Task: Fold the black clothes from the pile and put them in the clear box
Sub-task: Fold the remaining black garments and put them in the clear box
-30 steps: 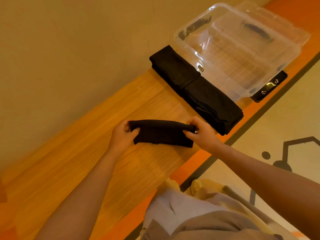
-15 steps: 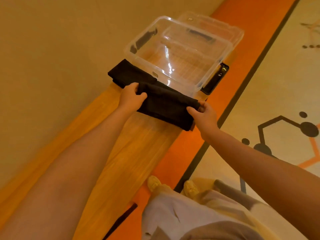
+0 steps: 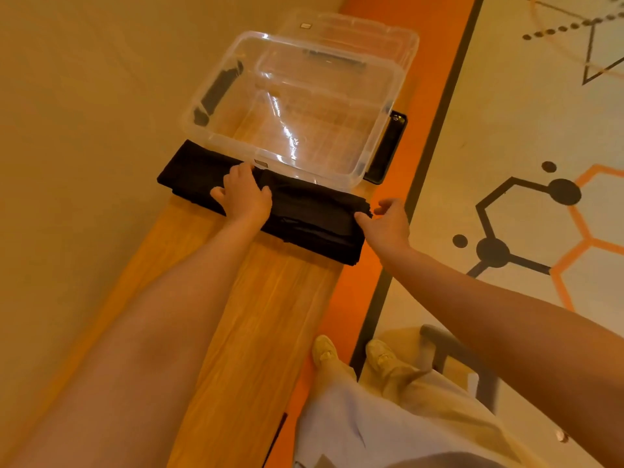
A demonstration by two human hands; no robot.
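The clear box [image 3: 216, 136] stands open on the wooden bench, and I see nothing inside it. Right in front of it lies a row of folded black clothes [image 3: 189, 173]. The folded black cloth [image 3: 310, 214] I carried lies on the right part of that row. My left hand [image 3: 243, 195] rests palm down on the cloth's left end, close to the box's front rim. At the right end, my right hand [image 3: 388, 221] pinches the cloth's edge between thumb and fingers.
The box's clear lid [image 3: 388, 35] lies behind the box. A black flat object [image 3: 388, 146] sits against the box's right side. The wooden bench [image 3: 256, 315] runs along a wall on the left, with an orange edge on the right. My feet [image 3: 351, 356] stand on the patterned floor.
Both hands carried the folded black cloth forward from the middle of the bench and set it on the row of black clothes by the box. My left hand has flattened onto it.
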